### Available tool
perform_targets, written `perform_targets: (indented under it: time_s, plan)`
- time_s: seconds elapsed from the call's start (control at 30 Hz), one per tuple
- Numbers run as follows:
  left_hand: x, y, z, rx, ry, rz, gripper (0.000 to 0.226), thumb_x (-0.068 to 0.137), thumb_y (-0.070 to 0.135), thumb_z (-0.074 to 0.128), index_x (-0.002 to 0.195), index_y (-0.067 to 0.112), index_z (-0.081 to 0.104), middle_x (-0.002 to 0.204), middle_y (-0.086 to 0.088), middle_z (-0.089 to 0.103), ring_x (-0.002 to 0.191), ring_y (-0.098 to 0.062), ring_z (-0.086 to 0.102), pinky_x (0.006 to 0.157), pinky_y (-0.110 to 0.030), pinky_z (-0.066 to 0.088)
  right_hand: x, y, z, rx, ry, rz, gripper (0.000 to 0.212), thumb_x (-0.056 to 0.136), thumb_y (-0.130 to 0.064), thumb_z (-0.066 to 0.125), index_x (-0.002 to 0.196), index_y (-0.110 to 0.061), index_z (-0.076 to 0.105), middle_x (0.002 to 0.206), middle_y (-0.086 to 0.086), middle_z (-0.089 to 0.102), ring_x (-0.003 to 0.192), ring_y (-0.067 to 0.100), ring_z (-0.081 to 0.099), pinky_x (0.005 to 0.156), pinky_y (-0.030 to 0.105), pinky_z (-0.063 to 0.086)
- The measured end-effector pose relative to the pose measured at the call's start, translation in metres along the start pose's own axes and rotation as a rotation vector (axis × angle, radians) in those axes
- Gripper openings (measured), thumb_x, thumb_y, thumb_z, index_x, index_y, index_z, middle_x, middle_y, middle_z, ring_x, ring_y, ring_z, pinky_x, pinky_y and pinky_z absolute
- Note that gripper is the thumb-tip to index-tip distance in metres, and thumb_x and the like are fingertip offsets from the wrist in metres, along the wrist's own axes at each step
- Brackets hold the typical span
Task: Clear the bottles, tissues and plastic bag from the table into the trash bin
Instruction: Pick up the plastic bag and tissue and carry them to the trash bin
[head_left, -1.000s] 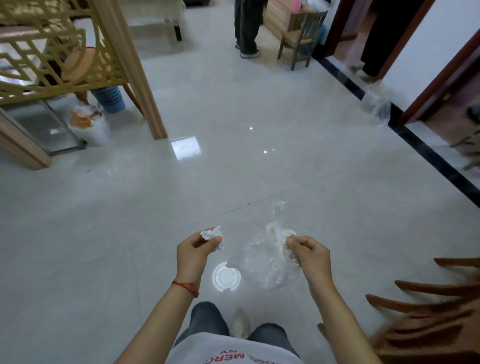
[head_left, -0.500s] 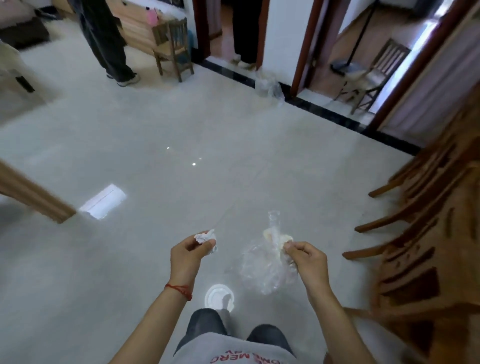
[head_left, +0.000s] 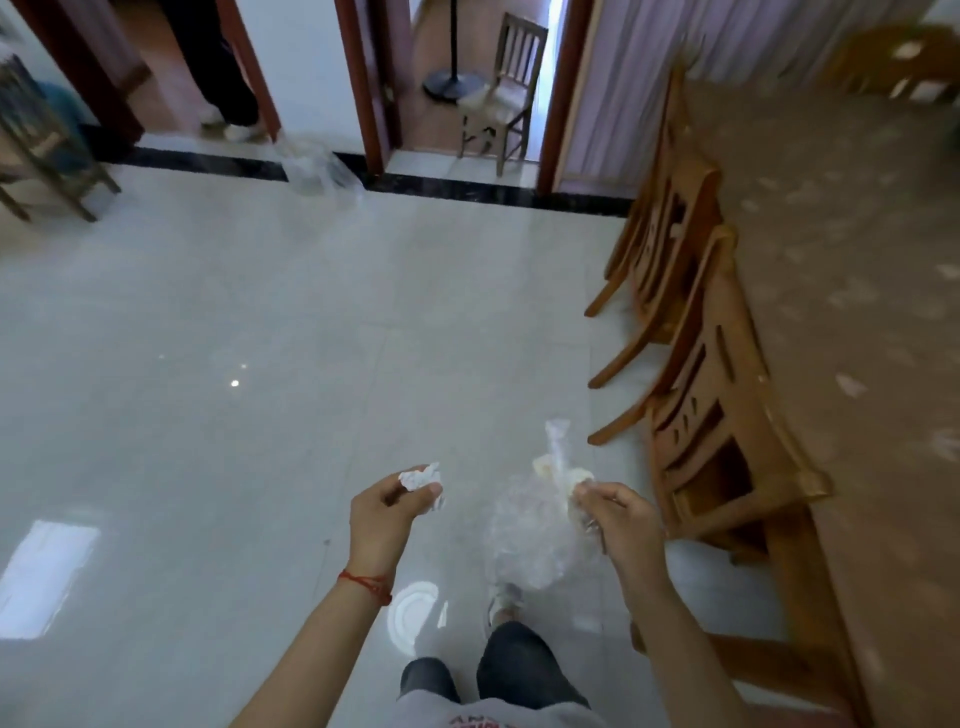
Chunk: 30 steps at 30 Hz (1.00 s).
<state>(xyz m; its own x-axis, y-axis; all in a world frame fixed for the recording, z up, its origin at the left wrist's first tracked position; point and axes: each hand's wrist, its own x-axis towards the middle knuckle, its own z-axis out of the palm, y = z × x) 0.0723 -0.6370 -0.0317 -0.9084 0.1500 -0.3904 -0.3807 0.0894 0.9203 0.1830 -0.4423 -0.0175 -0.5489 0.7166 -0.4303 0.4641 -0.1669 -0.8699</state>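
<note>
My left hand (head_left: 387, 512) is closed on a crumpled white tissue (head_left: 420, 477), held in front of me above the tiled floor. My right hand (head_left: 615, 514) grips the neck of a clear plastic bag (head_left: 524, 540) that hangs below it, with something pale bunched at the top by my fingers. Both hands are at about the same height, roughly a bag's width apart. No trash bin or bottles are in view. The table (head_left: 852, 260) with a patterned brown cloth fills the right side.
Wooden chairs (head_left: 696, 332) stand in a row along the table's left edge. Another clear bag (head_left: 319, 169) lies on the floor by a doorway. A small wooden chair (head_left: 506, 83) stands in the far room; a person's legs (head_left: 221, 67) show at the top left.
The view has swung to the right, from the open floor and a lattice screen toward the table and its chairs. My hands keep the same hold on the tissue and the bag.
</note>
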Motion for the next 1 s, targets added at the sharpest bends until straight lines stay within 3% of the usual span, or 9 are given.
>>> perform_targets:
  time_s: [0.1, 0.23, 0.43, 0.53, 0.63, 0.8, 1.0]
  plan:
    - [0.039, 0.012, 0.027, 0.01, -0.028, -0.001, 0.021, 0.074, -0.003, 0.069, 0.086, 0.014, 0.071, 0.076, 0.013, 0.071, 0.069, 0.003, 0.065, 0.065, -0.011, 0.052, 0.037, -0.016, 0.002, -0.017, 0.039, 0.014, 0.016, 0.082, -0.018, 0.066, 0.067, -0.01, 0.066, 0.057, 0.002, 0.057, 0.054, 0.011, 0.053, 0.05, 0.021, 0.044]
    - [0.099, 0.035, 0.066, 0.016, -0.043, 0.007, 0.02, 0.074, -0.003, 0.069, 0.085, 0.014, 0.072, 0.077, 0.013, 0.072, 0.071, 0.001, 0.065, 0.066, -0.011, 0.051, 0.1, -0.048, 0.009, -0.017, 0.044, -0.019, 0.017, 0.083, -0.016, 0.064, 0.068, -0.008, 0.066, 0.058, 0.003, 0.057, 0.055, 0.011, 0.05, 0.043, 0.008, 0.038]
    - [0.185, 0.089, 0.121, 0.006, -0.027, 0.029, 0.019, 0.074, -0.002, 0.069, 0.082, 0.016, 0.072, 0.08, 0.012, 0.072, 0.071, 0.001, 0.065, 0.072, -0.017, 0.052, 0.195, -0.111, 0.022, -0.034, -0.008, -0.02, 0.013, 0.083, -0.018, 0.063, 0.078, -0.007, 0.068, 0.068, 0.005, 0.063, 0.062, 0.013, 0.055, 0.051, 0.012, 0.043]
    - [0.222, 0.113, 0.144, -0.022, -0.015, 0.035, 0.021, 0.075, -0.003, 0.068, 0.081, 0.017, 0.07, 0.084, 0.008, 0.07, 0.069, 0.004, 0.064, 0.065, -0.011, 0.051, 0.238, -0.14, 0.03, -0.007, -0.011, -0.036, 0.011, 0.083, -0.015, 0.065, 0.074, -0.008, 0.066, 0.064, 0.004, 0.061, 0.059, 0.012, 0.054, 0.047, 0.009, 0.042]
    - [0.263, 0.132, 0.161, -0.031, -0.016, 0.042, 0.018, 0.076, -0.005, 0.067, 0.084, 0.012, 0.07, 0.086, 0.006, 0.069, 0.069, 0.006, 0.064, 0.061, -0.007, 0.049, 0.282, -0.167, 0.045, -0.002, 0.016, -0.026, 0.013, 0.081, -0.013, 0.066, 0.069, -0.008, 0.065, 0.057, 0.001, 0.058, 0.053, 0.01, 0.053, 0.048, 0.014, 0.043]
    - [0.355, 0.163, 0.183, -0.018, -0.025, 0.038, 0.019, 0.075, -0.003, 0.069, 0.087, 0.012, 0.07, 0.081, 0.012, 0.07, 0.07, 0.005, 0.065, 0.061, -0.008, 0.049, 0.362, -0.207, 0.081, 0.029, 0.026, -0.047, 0.012, 0.082, -0.009, 0.066, 0.073, -0.001, 0.066, 0.053, 0.002, 0.055, 0.042, -0.002, 0.052, 0.042, 0.008, 0.039]
    - [0.477, 0.223, 0.208, 0.009, -0.08, 0.064, 0.019, 0.075, -0.002, 0.069, 0.085, 0.014, 0.071, 0.073, 0.018, 0.07, 0.071, 0.003, 0.065, 0.063, -0.008, 0.049, 0.455, -0.269, 0.126, 0.026, 0.105, -0.059, 0.016, 0.082, -0.012, 0.066, 0.069, -0.003, 0.065, 0.054, 0.001, 0.057, 0.041, -0.004, 0.051, 0.04, 0.007, 0.036]
